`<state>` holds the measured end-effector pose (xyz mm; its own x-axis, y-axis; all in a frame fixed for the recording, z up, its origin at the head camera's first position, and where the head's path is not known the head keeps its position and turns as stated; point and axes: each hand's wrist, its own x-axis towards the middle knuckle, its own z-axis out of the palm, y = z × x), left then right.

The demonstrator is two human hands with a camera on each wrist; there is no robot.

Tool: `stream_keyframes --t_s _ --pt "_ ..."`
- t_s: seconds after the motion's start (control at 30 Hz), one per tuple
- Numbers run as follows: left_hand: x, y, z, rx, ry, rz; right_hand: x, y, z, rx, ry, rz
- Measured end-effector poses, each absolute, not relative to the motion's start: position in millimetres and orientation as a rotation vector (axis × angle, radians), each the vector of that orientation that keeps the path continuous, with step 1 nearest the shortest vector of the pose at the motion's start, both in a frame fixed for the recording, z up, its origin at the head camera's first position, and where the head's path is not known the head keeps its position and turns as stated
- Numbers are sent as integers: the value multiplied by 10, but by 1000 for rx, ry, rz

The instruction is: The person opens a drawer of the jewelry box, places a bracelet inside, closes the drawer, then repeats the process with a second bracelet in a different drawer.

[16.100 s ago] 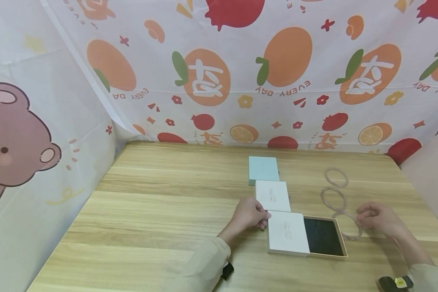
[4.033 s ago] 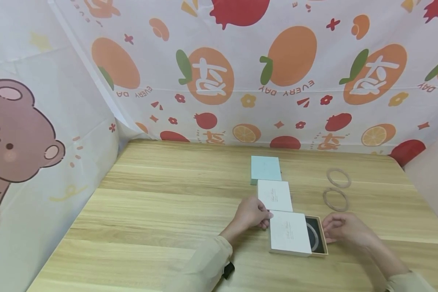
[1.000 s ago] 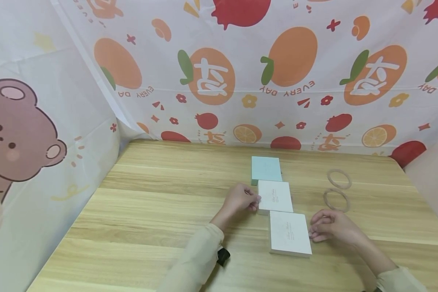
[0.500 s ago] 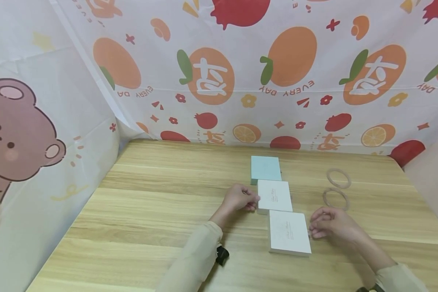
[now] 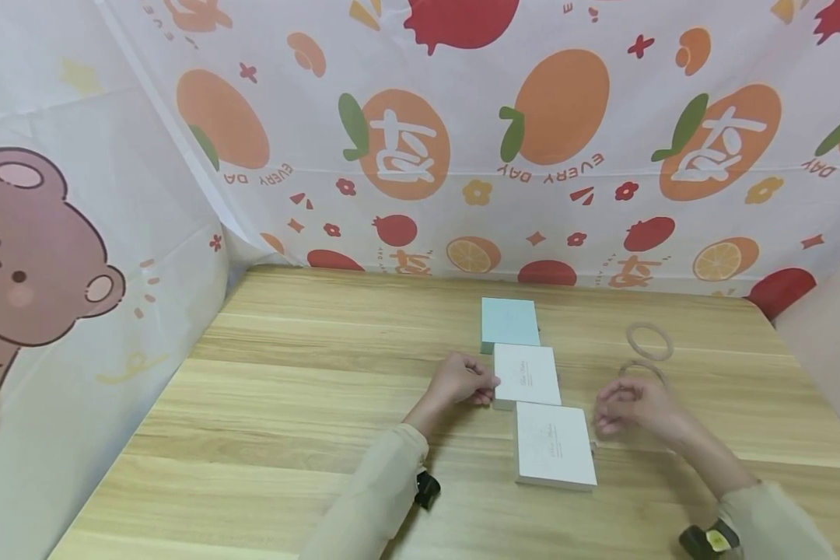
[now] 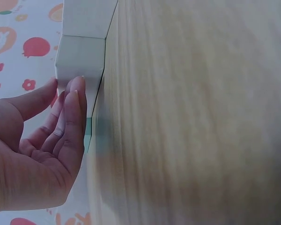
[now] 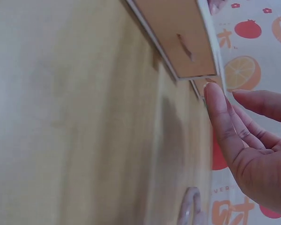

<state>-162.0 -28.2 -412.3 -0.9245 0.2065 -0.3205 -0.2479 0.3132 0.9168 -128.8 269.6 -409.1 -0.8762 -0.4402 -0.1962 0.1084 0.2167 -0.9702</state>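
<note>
My left hand (image 5: 458, 379) touches the left edge of the middle white box (image 5: 526, 373), thumb near its top corner; the left wrist view shows its fingertips at the box's side (image 6: 79, 61). Close by, to the front right, lies a second white box (image 5: 554, 445) with its drawer pushed in. In the right wrist view this box's drawer end (image 7: 173, 28) carries a small pull tab (image 7: 185, 47). My right hand (image 5: 637, 407), a little blurred, holds nothing and hovers right of the boxes. It partly hides the nearer bangle (image 5: 640, 362); a farther bangle (image 5: 645, 324) lies behind.
A pale teal box (image 5: 509, 321) sits behind the middle white box, and the three boxes form a slanting row. The wooden table (image 5: 308, 404) ends at a printed cloth backdrop (image 5: 476, 132). Another cloth, with a bear print (image 5: 35, 257), hangs on the left.
The third bangle went into the near white box and its drawer was slid in. My left hand moved to the middle box; my right hand has just let go of the near box's tab and lifted away.
</note>
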Motion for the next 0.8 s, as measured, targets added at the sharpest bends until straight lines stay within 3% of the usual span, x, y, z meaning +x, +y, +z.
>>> stream_keyframes --t_s 0.8 --pt "-1607 -274 -4130 -40 2218 1654 -1730 2456 -3819 -155 2112 -1602"
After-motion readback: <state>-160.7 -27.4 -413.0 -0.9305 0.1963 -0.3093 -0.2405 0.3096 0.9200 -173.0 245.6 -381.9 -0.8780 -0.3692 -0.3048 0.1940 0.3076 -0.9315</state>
